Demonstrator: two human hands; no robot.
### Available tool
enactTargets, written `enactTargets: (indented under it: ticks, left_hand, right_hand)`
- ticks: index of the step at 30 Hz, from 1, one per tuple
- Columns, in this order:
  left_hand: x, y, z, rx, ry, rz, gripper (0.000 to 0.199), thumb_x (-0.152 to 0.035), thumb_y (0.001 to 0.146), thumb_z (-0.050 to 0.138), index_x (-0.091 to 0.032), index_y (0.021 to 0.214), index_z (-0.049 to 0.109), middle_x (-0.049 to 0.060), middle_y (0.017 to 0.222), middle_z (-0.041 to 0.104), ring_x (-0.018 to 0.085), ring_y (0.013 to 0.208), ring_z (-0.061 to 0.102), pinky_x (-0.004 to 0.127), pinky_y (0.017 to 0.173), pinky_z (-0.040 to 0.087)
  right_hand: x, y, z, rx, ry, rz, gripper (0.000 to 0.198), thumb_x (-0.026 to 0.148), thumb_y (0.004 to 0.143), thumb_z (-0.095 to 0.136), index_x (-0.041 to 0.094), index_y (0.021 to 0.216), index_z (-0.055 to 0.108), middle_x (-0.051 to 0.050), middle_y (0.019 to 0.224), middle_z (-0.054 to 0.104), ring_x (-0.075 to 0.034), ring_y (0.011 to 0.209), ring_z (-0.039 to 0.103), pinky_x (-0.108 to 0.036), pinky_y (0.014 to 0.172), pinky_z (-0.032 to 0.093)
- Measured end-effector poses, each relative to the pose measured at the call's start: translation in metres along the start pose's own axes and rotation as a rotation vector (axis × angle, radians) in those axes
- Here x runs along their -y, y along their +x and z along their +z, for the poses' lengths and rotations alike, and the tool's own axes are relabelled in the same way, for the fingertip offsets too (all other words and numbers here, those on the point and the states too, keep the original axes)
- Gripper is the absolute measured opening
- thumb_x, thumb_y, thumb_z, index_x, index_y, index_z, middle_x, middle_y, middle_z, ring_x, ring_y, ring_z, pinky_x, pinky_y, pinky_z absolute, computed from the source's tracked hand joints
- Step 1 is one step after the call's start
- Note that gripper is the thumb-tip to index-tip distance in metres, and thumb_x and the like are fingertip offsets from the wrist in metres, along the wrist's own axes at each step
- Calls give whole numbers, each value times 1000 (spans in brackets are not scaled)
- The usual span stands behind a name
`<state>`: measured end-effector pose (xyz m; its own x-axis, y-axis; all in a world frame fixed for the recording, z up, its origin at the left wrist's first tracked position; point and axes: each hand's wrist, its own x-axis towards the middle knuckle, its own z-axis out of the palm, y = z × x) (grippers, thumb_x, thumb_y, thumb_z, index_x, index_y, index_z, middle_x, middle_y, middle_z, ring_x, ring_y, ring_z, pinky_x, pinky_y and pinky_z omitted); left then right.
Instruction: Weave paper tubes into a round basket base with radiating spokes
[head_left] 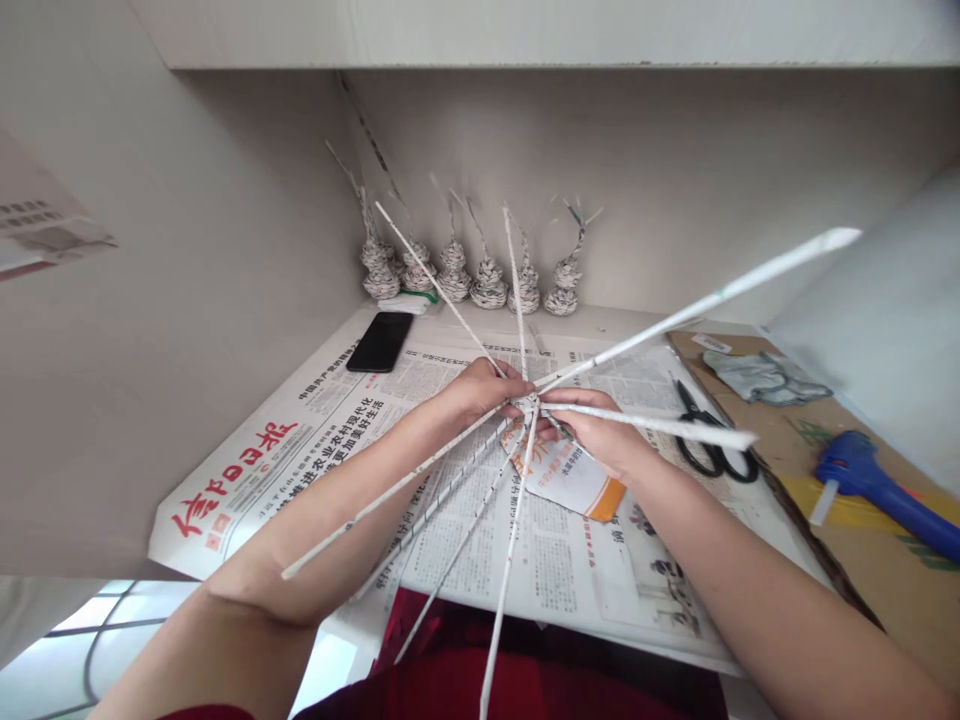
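Note:
Between my hands is a small woven knot of rolled newspaper sticks (529, 404), with several long paper sticks radiating outward from it. My left hand (491, 388) pinches the knot from the left, its thumb and fingers closed at the crossing. From the right, my right hand (589, 418) grips the same weave, fingers curled beneath and partly hidden by the sticks. One thick paper stick (705, 300) slants up to the right, while others reach toward my body. Under my hands lies a white and orange printed packet (577, 490) on spread newspaper (450, 550).
Several woven paper gourds (488, 283) line the back wall. A black phone (380, 342) lies at left. On the right are black-handled scissors (712, 445), a blue glue gun (877, 480) and a grey cloth (765, 377) on cardboard (795, 460). A shelf (555, 35) overhangs the back.

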<state>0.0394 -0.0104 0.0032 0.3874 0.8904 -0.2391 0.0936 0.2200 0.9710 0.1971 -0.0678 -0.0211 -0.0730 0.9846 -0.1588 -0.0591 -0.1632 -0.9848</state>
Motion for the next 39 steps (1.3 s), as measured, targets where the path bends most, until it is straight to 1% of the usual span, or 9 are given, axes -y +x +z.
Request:
enactTargets:
  ticks: [6, 13, 16, 18, 21, 24, 27, 32, 39]
  left_hand:
    - [7, 4, -5, 60, 7, 13, 16, -12, 71, 72, -10, 61, 59, -2, 54, 59, 9, 48, 57, 21, 50, 50]
    - [7, 6, -5, 35, -11, -17, 15, -11, 69, 72, -10, 63, 58, -2, 55, 60, 10, 48, 59, 22, 51, 50]
    - [6, 5, -5, 24, -33, -18, 16, -10, 70, 72, -10, 63, 57, -2, 55, 60, 9, 47, 58, 21, 50, 50]
    - [7, 5, -5, 33, -42, -9, 16, -9, 71, 71, -10, 63, 57, -2, 55, 61, 9, 46, 57, 21, 49, 50]
    - [8, 7, -5, 44, -39, 3, 16, -11, 70, 72, -10, 64, 58, -1, 56, 61, 9, 46, 58, 21, 50, 50]
    - [9, 8, -6, 51, -35, 0, 15, -12, 71, 72, -10, 66, 59, -1, 56, 61, 9, 46, 59, 21, 50, 50]
    - [9, 8, -5, 55, -46, 3, 15, -13, 70, 73, -10, 66, 59, -1, 56, 61, 9, 48, 59, 21, 50, 50]
    - [9, 8, -6, 56, -52, 37, 20, -18, 66, 78, -10, 63, 59, -3, 56, 58, 7, 51, 56, 20, 51, 51]
    - [7, 9, -8, 58, -71, 62, 19, -17, 67, 77, -9, 67, 60, 0, 61, 61, 9, 54, 58, 21, 51, 51]
  right_hand:
    - [0, 0, -7, 73, 71, 43, 26, 33, 65, 79, 16, 83, 73, -5, 74, 71, -14, 66, 66, -25, 62, 55]
    - [-3, -1, -10, 128, -86, -24, 41, 23, 64, 78, 17, 104, 66, -6, 93, 72, -17, 82, 68, -31, 73, 55]
    - [-5, -1, -6, 114, -262, -147, 44, 25, 65, 78, 18, 106, 65, -8, 103, 71, -19, 88, 67, -35, 81, 53]
    - [-6, -3, -3, 26, -437, -266, 44, 27, 65, 79, 20, 106, 65, -7, 102, 71, -20, 90, 67, -37, 86, 50]
    - [-7, -6, 1, -78, -671, -386, 43, 28, 64, 79, 24, 104, 65, -5, 94, 72, -23, 87, 66, -38, 82, 49]
    - [-7, -8, 2, -106, -734, -452, 35, 34, 70, 76, 25, 102, 67, -5, 91, 72, -23, 84, 66, -37, 78, 50]
    - [-8, -5, 1, -134, -583, -349, 26, 44, 81, 64, 23, 96, 68, -6, 85, 71, -21, 76, 66, -34, 71, 52]
    - [-6, 1, 1, -97, -14, 7, 29, 46, 81, 64, 17, 85, 65, -5, 65, 67, -15, 57, 63, -27, 57, 56]
    - [4, -2, -4, 25, 202, 97, 15, 29, 80, 68, 14, 79, 67, -7, 72, 71, -15, 64, 67, -26, 66, 57]
